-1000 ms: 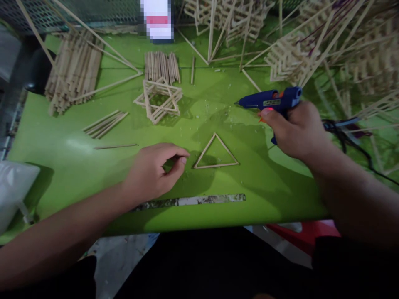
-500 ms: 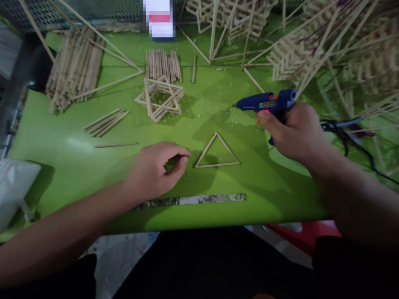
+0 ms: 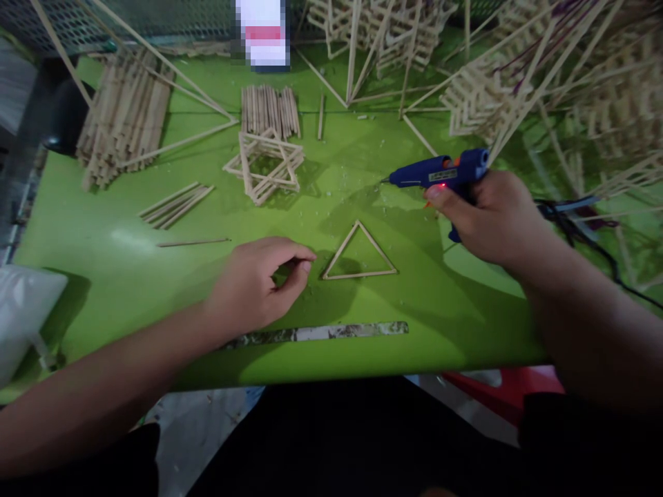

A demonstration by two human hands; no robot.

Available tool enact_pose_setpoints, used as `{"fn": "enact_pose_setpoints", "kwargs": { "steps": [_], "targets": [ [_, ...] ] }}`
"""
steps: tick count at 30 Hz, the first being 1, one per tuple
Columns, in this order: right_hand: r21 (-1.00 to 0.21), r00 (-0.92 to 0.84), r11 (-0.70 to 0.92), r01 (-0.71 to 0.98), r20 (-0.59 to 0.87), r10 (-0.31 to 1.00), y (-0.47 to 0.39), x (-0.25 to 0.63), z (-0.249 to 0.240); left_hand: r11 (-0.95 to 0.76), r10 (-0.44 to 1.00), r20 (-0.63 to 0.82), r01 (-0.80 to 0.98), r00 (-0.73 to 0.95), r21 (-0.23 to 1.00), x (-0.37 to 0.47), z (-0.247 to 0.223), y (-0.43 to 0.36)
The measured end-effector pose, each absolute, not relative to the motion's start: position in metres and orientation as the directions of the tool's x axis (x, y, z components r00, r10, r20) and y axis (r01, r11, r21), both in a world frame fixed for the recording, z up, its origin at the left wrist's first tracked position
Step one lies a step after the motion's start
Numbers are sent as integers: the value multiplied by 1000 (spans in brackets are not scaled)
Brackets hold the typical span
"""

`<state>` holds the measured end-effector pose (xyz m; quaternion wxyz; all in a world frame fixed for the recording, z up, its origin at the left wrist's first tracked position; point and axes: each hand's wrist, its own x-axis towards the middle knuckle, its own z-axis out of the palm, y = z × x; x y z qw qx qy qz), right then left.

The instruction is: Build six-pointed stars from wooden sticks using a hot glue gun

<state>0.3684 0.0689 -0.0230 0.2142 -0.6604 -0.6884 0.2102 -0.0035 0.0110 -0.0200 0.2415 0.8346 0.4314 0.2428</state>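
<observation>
A triangle of thin wooden sticks (image 3: pixel 360 275) lies flat on the green table (image 3: pixel 466 331). Just left of it rests my left hand (image 3: pixel 266 279), its thumb and fingertips pinched together; anything between them is too small to make out. My right hand (image 3: pixel 492 217) grips a blue glue gun (image 3: pixel 429 172), whose nozzle points left above the table, beyond the triangle. A star-shaped frame of stacked sticks (image 3: pixel 264 166) stands farther back, in front of a row of short sticks (image 3: pixel 269 110). Several loose sticks (image 3: pixel 179 205) lie to its left.
A large stick bundle (image 3: pixel 124 117) is at the back left. Stacked stick structures (image 3: pixel 481 96) fill the back right. A patterned strip (image 3: pixel 331 333) lies near the front edge. A black cable (image 3: pixel 590 241) runs beside my right wrist. A white object (image 3: pixel 25 310) sits far left.
The glue gun and my right hand have shifted very slightly left. My left hand and the stick triangle look nearly unchanged.
</observation>
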Motion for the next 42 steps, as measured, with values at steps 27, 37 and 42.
{"fn": "enact_pose_setpoints", "kwargs": {
  "steps": [27,37,42],
  "targets": [
    [-629,-2,20,777,30,1000,70,366,-29,-506,836,185,595,517,625,-4,-20,10],
    [-620,8,-20,784,-23,1000,69,364,-25,-508,839,191,607,510,611,-4,-20,10],
    [-623,33,-20,782,10,999,69,365,-26,-510,836,189,601,515,616,-4,-19,10]
  ]
}}
